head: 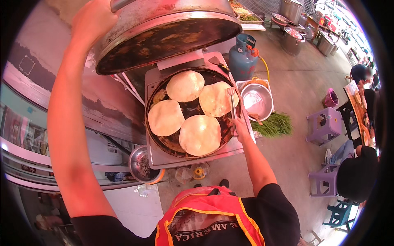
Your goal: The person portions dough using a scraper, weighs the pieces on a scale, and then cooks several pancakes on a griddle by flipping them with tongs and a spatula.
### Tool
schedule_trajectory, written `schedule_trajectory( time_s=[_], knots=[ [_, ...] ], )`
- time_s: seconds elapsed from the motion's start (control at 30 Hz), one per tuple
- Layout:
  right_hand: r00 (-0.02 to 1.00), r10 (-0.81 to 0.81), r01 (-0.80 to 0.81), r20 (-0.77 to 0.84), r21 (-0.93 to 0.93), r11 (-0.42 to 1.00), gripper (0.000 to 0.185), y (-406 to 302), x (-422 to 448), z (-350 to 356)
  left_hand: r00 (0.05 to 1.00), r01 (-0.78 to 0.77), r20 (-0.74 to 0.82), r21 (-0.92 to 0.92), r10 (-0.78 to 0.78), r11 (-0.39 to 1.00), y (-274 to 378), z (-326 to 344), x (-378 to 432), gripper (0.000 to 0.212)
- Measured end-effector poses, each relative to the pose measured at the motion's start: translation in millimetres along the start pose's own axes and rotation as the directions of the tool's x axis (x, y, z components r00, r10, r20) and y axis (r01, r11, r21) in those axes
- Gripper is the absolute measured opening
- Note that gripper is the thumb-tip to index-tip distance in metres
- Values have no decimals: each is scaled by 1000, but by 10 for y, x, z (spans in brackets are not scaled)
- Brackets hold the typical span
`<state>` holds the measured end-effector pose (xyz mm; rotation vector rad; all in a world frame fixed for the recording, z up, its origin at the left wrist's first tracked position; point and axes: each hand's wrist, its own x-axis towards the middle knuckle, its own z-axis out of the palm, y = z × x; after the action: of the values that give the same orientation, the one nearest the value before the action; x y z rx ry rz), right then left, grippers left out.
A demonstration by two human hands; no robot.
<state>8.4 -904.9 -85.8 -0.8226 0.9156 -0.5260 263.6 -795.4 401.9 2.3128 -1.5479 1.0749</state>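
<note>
At the upper left, my left hand [94,20] grips the handle [121,3] of a big round metal lid [166,41]. The lid is raised and tilted, its underside scorched dark. Below it, a wide round griddle pan [189,108] bears several pale flatbreads: one at the back left [185,86], one at the back right [215,101], one at the left [166,118] and one in front [200,135]. My right hand [241,129] is closed around metal tongs [233,106] at the pan's right edge. The tongs' slotted tip lies over the back right flatbread; contact is unclear.
A scraper [220,64] lies behind the pan. To the right are a gas cylinder [243,58], a steel bowl [257,100] and green stalks [274,124]. A metal basin [143,164] stands low left. Purple stools [326,123] and seated people are farther right.
</note>
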Motion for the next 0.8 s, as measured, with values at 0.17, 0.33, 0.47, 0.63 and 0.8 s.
schedule_trajectory(
  time_s=[0.17, 0.33, 0.47, 0.63, 0.8],
  knots=[
    [857, -500, 495, 127, -476, 727, 35, -173, 239, -32, 990, -110, -91, -9, 108, 994, -102, 67, 38, 24],
    [598, -640, 502, 483, -848, -172, 51, -554, -303, 250, 992, -45, -125, -85, 34, 995, 58, -62, -79, 32],
    [690, -424, 369, 586, -789, -491, 55, -162, -176, 45, 988, -15, -155, -97, 0, 995, 146, -81, -102, 32],
    [795, -368, 370, 483, -866, -336, 58, -144, -433, 87, 978, -73, -195, -25, 67, 997, 141, -86, -202, 28],
    [971, 56, 185, 232, -882, 433, 48, -761, -870, -427, 985, -77, -157, -55, 67, 995, 153, -146, -354, 23]
  ],
)
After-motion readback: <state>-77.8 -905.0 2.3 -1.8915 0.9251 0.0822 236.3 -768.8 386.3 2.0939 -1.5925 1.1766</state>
